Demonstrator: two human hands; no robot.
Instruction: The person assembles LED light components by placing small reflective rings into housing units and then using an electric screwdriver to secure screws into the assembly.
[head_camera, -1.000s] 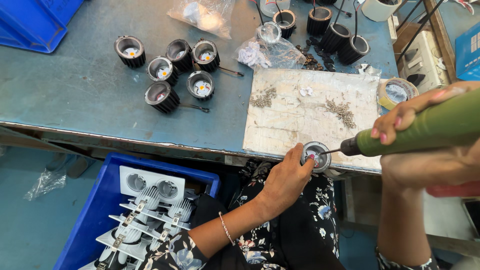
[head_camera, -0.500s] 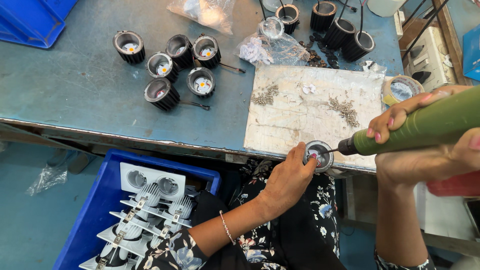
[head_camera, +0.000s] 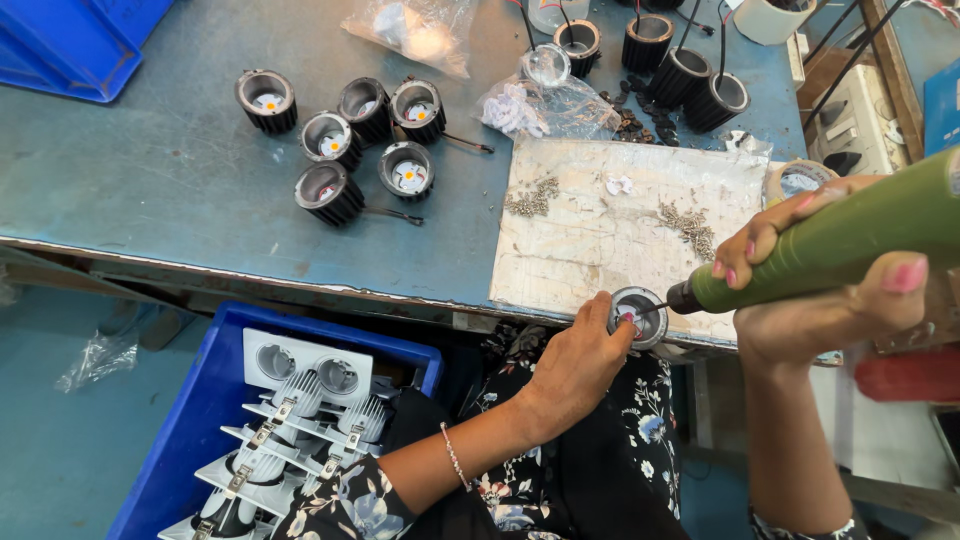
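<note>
Two hands meet at one small part in the lower middle of the frame. The left hand comes up from the bottom centre and closes its fingers around a round lamp housing, pressing it against the near edge of the table. The right hand sits to the right of it, wrapped tightly around a green electric screwdriver.

The screwdriver's long axis runs from the upper right of the frame down to the lower left, and its thin bit ends inside the open face of the lamp housing. So the housing lies just left of and slightly below the right hand, at the tool's tip, and directly at the fingertips of the left hand, which is the nearer of the two and is touching it.

Just above the housing on the table lies a worn pale board with small heaps of screws. Further to the upper left stand six black lamp housings, well apart from the hands. At the lower left, a blue crate holds white finned fittings.
</note>
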